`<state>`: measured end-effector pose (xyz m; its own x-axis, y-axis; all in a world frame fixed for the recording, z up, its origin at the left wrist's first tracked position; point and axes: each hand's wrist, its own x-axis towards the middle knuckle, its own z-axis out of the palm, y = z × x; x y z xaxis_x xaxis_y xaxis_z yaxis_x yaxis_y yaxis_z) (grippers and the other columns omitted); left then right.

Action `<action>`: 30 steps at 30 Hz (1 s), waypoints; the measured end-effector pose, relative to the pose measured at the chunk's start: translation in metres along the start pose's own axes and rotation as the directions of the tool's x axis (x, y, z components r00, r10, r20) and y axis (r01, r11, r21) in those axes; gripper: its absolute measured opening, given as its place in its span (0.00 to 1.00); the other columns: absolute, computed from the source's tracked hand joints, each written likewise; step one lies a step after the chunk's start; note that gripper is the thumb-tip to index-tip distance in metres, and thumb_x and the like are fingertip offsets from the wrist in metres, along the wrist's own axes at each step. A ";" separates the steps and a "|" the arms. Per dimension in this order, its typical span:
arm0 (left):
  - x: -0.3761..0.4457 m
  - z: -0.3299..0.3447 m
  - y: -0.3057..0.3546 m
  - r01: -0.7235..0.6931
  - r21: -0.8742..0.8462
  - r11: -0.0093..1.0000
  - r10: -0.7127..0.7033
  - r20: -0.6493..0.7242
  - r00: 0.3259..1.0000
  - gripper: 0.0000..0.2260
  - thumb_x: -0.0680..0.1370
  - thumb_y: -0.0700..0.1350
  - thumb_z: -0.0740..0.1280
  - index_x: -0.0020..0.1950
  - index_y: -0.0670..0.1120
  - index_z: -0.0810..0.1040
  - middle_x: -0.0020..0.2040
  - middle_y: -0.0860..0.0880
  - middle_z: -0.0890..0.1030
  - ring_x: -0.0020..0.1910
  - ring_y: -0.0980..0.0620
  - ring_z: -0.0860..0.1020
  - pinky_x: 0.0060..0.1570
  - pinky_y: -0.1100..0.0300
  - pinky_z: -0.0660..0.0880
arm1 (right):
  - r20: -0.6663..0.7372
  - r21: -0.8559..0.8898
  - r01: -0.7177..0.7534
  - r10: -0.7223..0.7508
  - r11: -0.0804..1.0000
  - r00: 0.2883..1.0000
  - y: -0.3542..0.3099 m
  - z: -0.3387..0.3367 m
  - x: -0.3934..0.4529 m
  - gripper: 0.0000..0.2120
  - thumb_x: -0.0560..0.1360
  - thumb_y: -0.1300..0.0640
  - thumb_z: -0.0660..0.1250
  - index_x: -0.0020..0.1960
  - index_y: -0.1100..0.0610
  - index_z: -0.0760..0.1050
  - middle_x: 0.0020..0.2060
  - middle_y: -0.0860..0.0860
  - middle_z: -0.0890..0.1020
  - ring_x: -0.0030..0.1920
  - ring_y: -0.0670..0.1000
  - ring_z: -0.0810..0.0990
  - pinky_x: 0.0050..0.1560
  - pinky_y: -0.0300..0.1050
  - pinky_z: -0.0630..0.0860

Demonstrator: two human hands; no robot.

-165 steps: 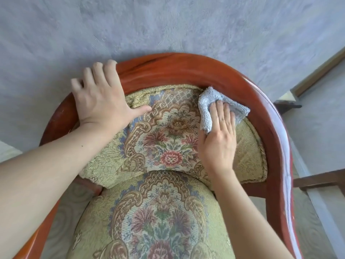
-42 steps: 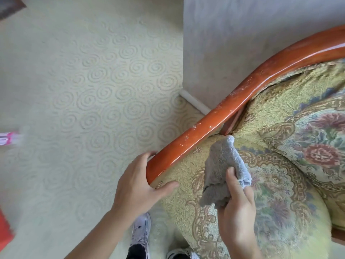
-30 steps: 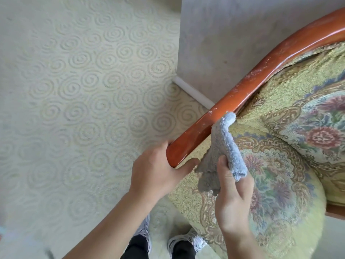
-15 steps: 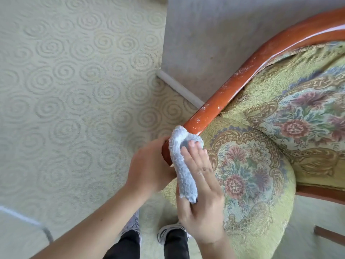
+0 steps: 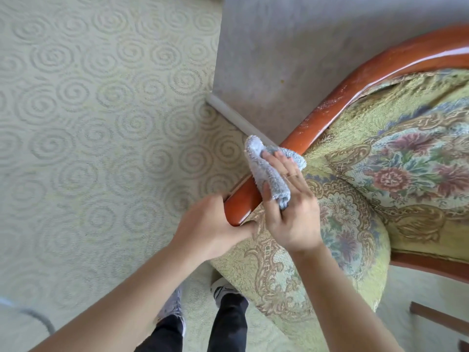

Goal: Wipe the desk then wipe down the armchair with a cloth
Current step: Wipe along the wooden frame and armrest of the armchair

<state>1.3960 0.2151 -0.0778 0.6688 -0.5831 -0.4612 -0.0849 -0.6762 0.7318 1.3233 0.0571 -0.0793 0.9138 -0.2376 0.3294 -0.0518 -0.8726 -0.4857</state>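
Since half a second ago, your right hand [image 5: 289, 209] is sliding the cloth [image 5: 269, 168] up the armrest [image 5: 314, 123] — gripping it. Rail is running toward two o'clock — your left hand [image 5: 210, 227] is clasping its end.

No readable text

Nothing is showing any words, labels, brands or numbers; the armchair [image 5: 368, 189] and carpet [image 5: 88, 123] are showing only patterns.

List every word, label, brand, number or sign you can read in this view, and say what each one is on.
None: no readable text anywhere in the head view.
The grey cloth shows no tag or label.
The wooden armrest has only pale specks, no lettering.
The seat cushion carries a woven floral pattern, no words.
The shoes show dark markings, too small and blurred to read as any brand.
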 end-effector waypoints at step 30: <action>0.143 0.028 0.108 0.080 0.194 0.978 -0.084 0.015 0.996 0.32 0.54 0.76 0.67 0.36 0.48 0.77 0.29 0.53 0.81 0.29 0.54 0.80 0.34 0.60 0.75 | 0.059 -0.393 0.192 -0.184 0.899 0.981 0.140 -0.071 0.101 0.27 0.78 0.50 0.58 0.72 0.64 0.70 0.72 0.57 0.72 0.75 0.58 0.66 0.76 0.57 0.62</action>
<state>1.4616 0.0460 -0.0788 0.6627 -0.5307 -0.5283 -0.1727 -0.7948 0.5818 1.3796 -0.1191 -0.0564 0.9298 -0.0477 0.3650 -0.0296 -0.9980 -0.0551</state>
